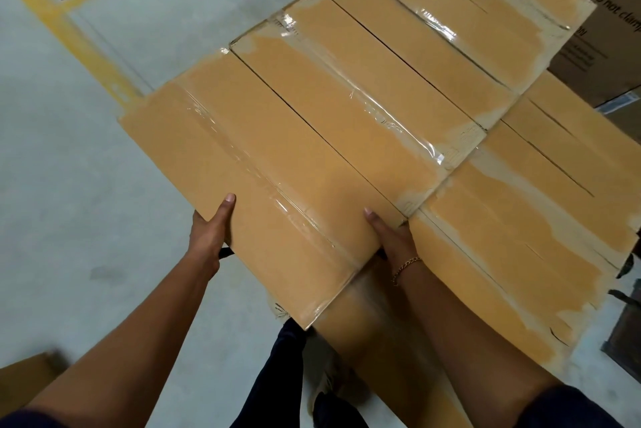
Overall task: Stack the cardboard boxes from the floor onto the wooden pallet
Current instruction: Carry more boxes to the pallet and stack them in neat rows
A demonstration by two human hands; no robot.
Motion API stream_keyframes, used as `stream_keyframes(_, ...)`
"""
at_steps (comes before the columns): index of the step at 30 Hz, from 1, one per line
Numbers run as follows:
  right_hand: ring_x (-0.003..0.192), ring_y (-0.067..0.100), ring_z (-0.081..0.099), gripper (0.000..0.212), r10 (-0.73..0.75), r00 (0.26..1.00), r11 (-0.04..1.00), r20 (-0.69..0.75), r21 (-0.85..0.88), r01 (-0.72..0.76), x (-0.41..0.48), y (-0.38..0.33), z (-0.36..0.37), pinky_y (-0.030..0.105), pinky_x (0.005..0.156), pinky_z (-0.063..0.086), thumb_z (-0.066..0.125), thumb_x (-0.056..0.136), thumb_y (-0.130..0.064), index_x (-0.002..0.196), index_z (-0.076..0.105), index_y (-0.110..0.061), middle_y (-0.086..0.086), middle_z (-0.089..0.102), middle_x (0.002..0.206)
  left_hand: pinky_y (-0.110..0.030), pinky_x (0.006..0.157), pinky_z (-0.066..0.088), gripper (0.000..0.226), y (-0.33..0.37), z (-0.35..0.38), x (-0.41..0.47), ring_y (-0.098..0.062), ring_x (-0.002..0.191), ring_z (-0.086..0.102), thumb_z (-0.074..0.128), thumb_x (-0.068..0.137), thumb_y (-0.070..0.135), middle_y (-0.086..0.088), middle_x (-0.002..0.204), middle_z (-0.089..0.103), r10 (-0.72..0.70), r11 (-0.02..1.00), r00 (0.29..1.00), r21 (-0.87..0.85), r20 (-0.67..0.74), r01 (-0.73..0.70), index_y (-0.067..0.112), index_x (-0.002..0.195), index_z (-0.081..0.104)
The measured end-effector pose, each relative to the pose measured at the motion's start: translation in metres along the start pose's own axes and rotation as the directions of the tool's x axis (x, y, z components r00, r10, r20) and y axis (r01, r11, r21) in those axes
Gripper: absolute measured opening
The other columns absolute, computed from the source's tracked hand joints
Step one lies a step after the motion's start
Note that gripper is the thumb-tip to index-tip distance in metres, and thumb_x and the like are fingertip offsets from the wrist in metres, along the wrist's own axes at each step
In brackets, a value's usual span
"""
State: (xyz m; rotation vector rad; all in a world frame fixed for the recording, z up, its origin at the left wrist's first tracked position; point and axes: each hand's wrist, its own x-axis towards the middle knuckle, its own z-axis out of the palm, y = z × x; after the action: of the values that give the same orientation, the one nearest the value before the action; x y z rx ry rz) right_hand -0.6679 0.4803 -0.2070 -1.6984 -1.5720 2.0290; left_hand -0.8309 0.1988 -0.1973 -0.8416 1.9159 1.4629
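I hold a long tan cardboard box sealed with clear tape, level with the top of a stack. My left hand grips its near left edge, thumb on top. My right hand, with a chain bracelet at the wrist, grips the near right corner, thumb on top. The box lies beside a row of like boxes that form the stack's top layer. A lower layer of boxes shows to the right. The wooden pallet is hidden under the stack.
Grey concrete floor spreads to the left, with a yellow painted line. A dark printed carton stands at the far right. Another cardboard piece lies at the bottom left. My dark trousers and shoe are below the box.
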Motion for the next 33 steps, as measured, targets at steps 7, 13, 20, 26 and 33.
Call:
stream_keyframes(7,0.105,0.011,0.067,0.078,-0.007,1.000,1.000,-0.004,-0.008,0.007,0.001,0.002,-0.001,0.037,0.103,0.054,0.094,0.071,-0.031,0.137,0.057,-0.012,0.001,0.069,0.123,-0.045,0.072,0.058,0.093,-0.002,-0.001,0.001,-0.032,0.125,0.058,0.077,0.080,0.066,-0.001,0.146,0.053,-0.010,1.000,1.000,0.028,0.008,0.009,0.029,0.153,0.035)
stream_keyframes(13,0.115,0.022,0.063,0.077,0.023,1.000,0.998,-0.014,-0.065,-0.023,0.001,0.001,-0.007,0.041,0.107,0.051,0.092,0.073,-0.035,0.136,0.053,-0.012,0.002,0.064,0.123,-0.044,0.070,0.058,0.091,-0.002,0.001,-0.007,-0.032,0.127,0.057,0.076,0.081,0.064,-0.001,0.145,0.053,-0.017,0.999,1.000,0.044,0.014,0.016,0.024,0.152,0.036)
stream_keyframes(20,0.133,0.031,0.053,0.111,0.072,0.996,0.996,0.058,-0.059,-0.069,-0.027,-0.005,-0.017,0.054,0.107,0.050,0.092,0.072,-0.040,0.158,0.027,-0.013,0.012,0.047,0.151,-0.055,0.091,0.058,0.092,-0.010,-0.012,-0.047,-0.034,0.131,0.054,0.069,0.091,0.058,0.000,0.152,0.042,0.012,1.000,0.991,0.016,0.130,-0.014,0.019,0.161,0.024)
stream_keyframes(26,0.151,0.032,0.032,0.106,-0.185,0.978,0.860,0.092,-0.467,0.207,-0.094,-0.007,-0.037,0.045,0.123,0.029,0.078,0.086,-0.049,0.164,0.014,-0.016,0.011,0.028,0.167,-0.050,0.107,0.049,0.085,-0.024,-0.044,-0.119,-0.030,0.138,0.050,0.065,0.096,0.055,-0.006,0.161,0.040,0.181,0.981,0.974,0.038,0.138,-0.188,0.019,0.163,0.027)
stream_keyframes(33,0.152,0.029,0.028,0.096,-0.276,0.804,0.524,0.526,-0.619,0.585,-0.200,-0.005,-0.017,0.046,0.122,0.030,0.068,0.091,-0.056,0.164,0.017,-0.021,0.005,0.021,0.169,-0.041,0.114,0.037,0.083,-0.080,-0.136,-0.224,-0.025,0.147,0.041,0.065,0.095,0.058,-0.004,0.164,0.038,0.332,0.932,0.941,0.131,0.072,-0.339,0.024,0.162,0.030)
